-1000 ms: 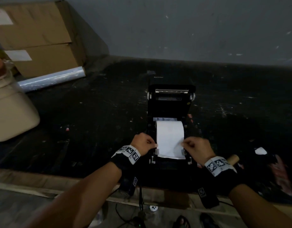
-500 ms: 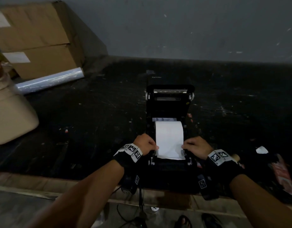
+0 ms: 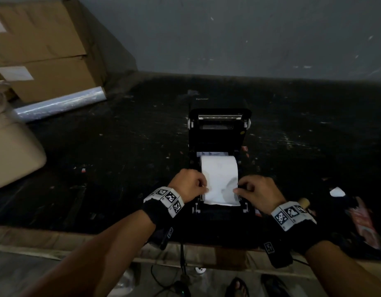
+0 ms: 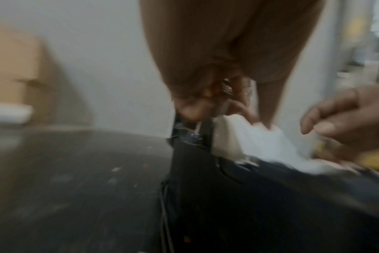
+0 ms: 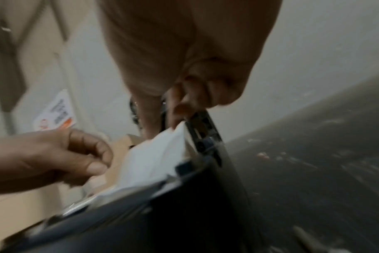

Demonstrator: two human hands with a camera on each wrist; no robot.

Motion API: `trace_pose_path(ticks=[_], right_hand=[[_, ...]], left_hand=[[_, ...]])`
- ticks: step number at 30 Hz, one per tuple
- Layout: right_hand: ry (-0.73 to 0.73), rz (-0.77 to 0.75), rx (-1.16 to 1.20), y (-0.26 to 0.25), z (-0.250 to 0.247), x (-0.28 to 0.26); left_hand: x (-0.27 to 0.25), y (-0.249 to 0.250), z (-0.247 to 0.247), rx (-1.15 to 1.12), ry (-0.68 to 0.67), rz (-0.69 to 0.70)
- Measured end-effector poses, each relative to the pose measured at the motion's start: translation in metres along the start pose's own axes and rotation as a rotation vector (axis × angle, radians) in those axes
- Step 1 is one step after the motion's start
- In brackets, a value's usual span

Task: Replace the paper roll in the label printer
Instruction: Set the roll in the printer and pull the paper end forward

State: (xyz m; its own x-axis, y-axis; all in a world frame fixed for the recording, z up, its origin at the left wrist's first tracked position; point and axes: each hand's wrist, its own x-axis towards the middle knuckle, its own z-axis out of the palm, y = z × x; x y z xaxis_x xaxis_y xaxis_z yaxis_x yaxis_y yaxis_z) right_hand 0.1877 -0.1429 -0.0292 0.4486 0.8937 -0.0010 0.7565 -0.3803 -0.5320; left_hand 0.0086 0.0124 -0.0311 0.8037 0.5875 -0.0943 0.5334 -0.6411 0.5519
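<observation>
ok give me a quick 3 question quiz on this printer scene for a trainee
1. True or false: the label printer has its lid closed.
2. What do the left hand and right hand pinch? A) the clear film roll B) the side edges of the paper strip C) the cardboard box
3. Fill in: the paper roll sits ____ the printer.

Key: 1 false, the lid stands open. 2 B. 3 inside.
</observation>
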Motion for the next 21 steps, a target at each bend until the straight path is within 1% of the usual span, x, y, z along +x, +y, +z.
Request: trace_pose_path(ticks=[2,4,7,14,19,21], right_hand=[[-0.156,-0.108,-0.066,-0.005,0.006,-0.007],[-0.251,-0.138,-0.126,-0.008,0.013,-0.010],[-0.242,-0.147,-0.138,-0.009,0.020,-0.011],[-0.186,-0.201,-0.154,-0.013,0.025,-0.022],[-0.205,-0.229,-0.125,-0.013,0.023,-0.030],[-0.209,-0.231,-0.109,-0.015,0.020,-0.032]], left_hand=[[-0.007,0.006,0.005,0.048,-0.109,0.101],[-0.009,0.010,0.011,0.094,-0.175,0.135],[-0.010,0.010,0.016,0.136,-0.192,0.144],[-0.017,0.004,0.024,0.123,-0.156,0.161],[-0.028,0.005,0.025,0.128,-0.161,0.180],[-0.032,0.004,0.026,0.124,-0.143,0.191]])
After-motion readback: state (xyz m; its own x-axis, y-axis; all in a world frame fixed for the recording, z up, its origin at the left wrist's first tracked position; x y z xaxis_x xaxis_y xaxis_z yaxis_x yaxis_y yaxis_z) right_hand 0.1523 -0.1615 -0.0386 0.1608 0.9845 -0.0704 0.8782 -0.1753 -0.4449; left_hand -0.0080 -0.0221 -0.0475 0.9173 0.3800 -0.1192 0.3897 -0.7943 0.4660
